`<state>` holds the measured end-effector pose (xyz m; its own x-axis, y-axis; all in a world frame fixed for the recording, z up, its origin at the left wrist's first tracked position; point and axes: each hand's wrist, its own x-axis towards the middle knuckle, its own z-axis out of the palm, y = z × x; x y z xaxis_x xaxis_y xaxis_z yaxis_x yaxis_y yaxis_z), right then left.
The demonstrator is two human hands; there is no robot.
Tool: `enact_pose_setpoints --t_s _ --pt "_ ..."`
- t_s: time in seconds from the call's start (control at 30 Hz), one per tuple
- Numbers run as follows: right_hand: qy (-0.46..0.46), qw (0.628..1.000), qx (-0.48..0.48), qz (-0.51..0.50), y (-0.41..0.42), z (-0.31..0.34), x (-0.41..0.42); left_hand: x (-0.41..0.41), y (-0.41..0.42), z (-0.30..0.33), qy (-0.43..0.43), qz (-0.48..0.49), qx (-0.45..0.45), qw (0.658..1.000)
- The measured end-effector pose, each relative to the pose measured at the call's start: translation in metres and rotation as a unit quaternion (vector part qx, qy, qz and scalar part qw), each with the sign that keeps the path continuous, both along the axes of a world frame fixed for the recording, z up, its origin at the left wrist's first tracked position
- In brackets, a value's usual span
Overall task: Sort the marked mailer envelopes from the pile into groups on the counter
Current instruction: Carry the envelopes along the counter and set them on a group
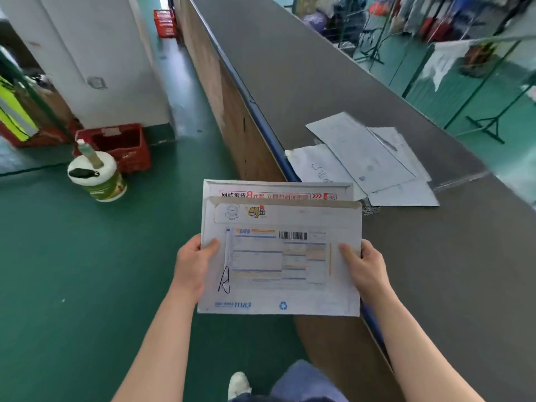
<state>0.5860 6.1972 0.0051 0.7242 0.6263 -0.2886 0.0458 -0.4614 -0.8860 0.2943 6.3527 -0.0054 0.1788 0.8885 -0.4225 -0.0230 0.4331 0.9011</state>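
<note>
Here the left hand [193, 262] and right hand [364, 265] each pinch a side edge of a small stack of mailer envelopes [280, 256], thumbs on top, held in the air just near of the counter [319, 82]. The top one bears a handwritten mark, seemingly an A. This looks like the reading step. Next the marked envelope likely goes to a matching group, perhaps the envelopes on the counter [365, 158] just beyond, if they share its mark
</note>
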Motion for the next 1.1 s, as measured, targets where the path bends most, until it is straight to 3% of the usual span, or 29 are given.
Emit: enact_pose_setpoints --t_s 0.3,0.5,0.63,0.77,0.97,1.1 --pt "0.158 0.972 0.083 -0.154 0.07 -0.022 0.105 0.15 0.136 0.008 -0.016 -0.142 -0.004 0.99" --pt "0.206 0.955 0.103 -0.187 0.096 -0.027 0.146 0.253 0.215 0.016 -0.007 -0.214 0.017 0.977" --pt "0.168 0.939 0.061 -0.294 0.111 -0.037 0.169 0.325 0.254 -0.001 -0.013 -0.302 -0.013 0.953" --pt "0.131 0.893 0.057 -0.426 0.141 -0.026 0.198 0.394 0.299 -0.014 -0.031 -0.377 -0.041 0.925" --pt "0.016 0.877 -0.011 -0.48 0.175 0.012 0.257 0.453 0.355 -0.02 -0.051 -0.459 -0.09 0.882" --pt "-0.025 0.815 0.039 -0.578 0.179 0.034 0.287 0.462 0.38 -0.034 -0.044 -0.474 -0.138 0.868"
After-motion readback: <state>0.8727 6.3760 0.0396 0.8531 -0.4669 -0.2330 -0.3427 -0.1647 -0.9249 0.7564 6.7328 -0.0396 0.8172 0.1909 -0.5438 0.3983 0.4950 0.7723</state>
